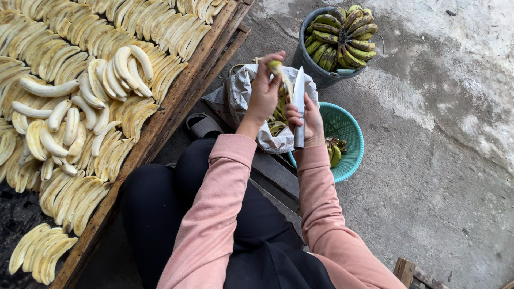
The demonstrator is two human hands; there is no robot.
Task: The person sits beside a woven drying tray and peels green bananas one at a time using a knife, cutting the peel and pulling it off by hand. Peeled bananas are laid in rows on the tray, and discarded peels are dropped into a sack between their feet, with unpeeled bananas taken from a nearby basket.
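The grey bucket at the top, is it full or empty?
Full: the grey bucket is heaped above its rim with bunches of green bananas.

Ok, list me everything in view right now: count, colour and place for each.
Wooden-framed drying rack: one, brown, left side.
Peeled bananas: too many to count, pale yellow, laid in rows and a loose pile on the rack.
Grey bucket: one, top centre, heaped with green unpeeled bananas.
Turquoise plastic basket: one, right of the hands, a few green bananas inside.
Grey-white sack: one, under the hands, open.
Dark sandal: one, beside the rack.
Steel-bladed knife: one, upright in right hand.
Half-peeled banana: one, in left hand.
Left hand: fingers around the banana.
Right hand: gripping the knife.
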